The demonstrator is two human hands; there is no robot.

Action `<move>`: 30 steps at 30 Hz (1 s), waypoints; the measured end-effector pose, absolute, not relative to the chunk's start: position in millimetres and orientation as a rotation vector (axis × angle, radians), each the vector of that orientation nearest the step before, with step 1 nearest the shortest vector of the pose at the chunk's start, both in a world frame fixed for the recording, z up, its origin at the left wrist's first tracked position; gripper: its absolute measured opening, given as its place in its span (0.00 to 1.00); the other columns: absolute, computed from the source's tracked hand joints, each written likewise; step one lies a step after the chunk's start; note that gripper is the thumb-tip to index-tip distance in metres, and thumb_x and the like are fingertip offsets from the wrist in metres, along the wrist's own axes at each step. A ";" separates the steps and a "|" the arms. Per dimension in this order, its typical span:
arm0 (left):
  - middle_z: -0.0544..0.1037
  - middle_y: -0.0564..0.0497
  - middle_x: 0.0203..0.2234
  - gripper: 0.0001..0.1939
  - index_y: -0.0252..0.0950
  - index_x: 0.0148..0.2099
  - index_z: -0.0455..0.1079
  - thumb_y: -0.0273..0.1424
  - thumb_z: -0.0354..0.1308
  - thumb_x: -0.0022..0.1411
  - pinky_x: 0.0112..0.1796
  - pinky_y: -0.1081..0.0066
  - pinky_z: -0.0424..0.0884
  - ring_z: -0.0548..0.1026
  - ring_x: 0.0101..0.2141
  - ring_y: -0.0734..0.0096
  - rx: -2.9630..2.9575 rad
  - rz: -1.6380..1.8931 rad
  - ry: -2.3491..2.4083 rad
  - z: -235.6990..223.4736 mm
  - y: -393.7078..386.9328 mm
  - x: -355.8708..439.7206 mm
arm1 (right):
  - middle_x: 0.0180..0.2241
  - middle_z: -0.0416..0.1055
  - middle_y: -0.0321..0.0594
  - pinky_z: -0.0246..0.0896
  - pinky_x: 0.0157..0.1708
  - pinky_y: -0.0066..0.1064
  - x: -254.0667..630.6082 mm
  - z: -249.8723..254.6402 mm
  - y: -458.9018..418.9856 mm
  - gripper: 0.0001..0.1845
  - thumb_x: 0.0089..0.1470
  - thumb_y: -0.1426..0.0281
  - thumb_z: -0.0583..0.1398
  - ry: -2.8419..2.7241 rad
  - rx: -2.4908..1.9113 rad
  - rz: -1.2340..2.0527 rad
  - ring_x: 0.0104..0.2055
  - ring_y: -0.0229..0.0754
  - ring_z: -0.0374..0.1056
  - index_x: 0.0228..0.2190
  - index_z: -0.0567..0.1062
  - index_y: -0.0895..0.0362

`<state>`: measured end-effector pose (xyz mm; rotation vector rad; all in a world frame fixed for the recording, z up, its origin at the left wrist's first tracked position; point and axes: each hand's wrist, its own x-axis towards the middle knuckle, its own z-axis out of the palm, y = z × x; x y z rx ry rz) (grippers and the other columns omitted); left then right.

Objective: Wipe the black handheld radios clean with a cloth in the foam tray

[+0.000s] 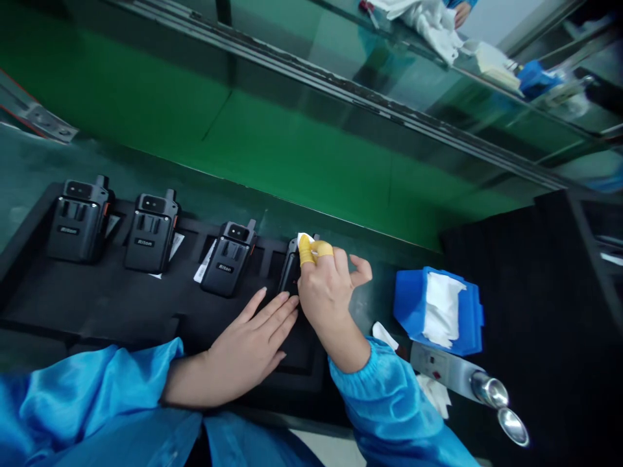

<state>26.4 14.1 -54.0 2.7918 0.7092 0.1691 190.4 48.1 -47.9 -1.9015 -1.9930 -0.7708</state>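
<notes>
Black handheld radios marked "Riton" sit spaced apart in a black foam tray (131, 298). The rightmost radio (289, 271) is partly covered by my right hand (325, 282). Yellow finger cots cover two fingers of that hand, which press a small white wipe (304, 237) onto the top of this radio. My left hand (248, 347) lies flat with fingers stretched out, its fingertips at the radio's lower end. Left of it are another radio (228, 259), a third one (152, 233) and the leftmost radio (78, 224); white labels show beside them.
A blue bin (411, 305) with white wipes stands at the right. Below it are a metal dispenser bottle (445, 368) with its round lid open and a loose white wipe (384, 336). A green panel (272, 143) and glass shelf run behind; another person's hand (461, 14) shows at the top.
</notes>
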 end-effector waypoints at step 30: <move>0.58 0.42 0.62 0.25 0.28 0.63 0.56 0.35 0.44 0.68 0.62 0.53 0.36 0.55 0.62 0.58 2.851 0.180 0.718 -55.9 13.3 25.1 | 0.27 0.67 0.41 0.42 0.43 0.44 203.6 -46.3 26.1 0.13 0.45 0.83 0.52 -1.805 -2.137 -0.722 0.34 0.42 0.57 0.20 0.72 0.58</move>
